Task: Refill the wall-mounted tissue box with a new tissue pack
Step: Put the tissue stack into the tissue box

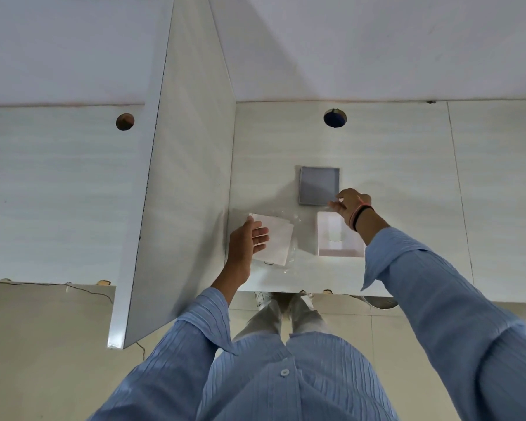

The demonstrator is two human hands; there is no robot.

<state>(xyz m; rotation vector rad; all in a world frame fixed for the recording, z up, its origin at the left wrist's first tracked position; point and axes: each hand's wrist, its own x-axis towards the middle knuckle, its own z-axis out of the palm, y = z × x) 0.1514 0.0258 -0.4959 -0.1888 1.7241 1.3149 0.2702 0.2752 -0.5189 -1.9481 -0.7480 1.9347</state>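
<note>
The wall-mounted tissue box is a white open case on the pale wall, a little right of centre. Its grey lid is flipped up flat against the wall above it. My right hand pinches the lid's lower right corner, with bands around the wrist. My left hand holds the new tissue pack, a white stack in loose clear wrap, to the left of the box and apart from it. My thumb sits at the pack's top edge and my fingers lie across its front.
A white partition panel juts out from the wall just left of my left hand. Two round holes are cut in the wall higher up. Below are beige floor tiles, my shoes, a thin cable and a round metal object.
</note>
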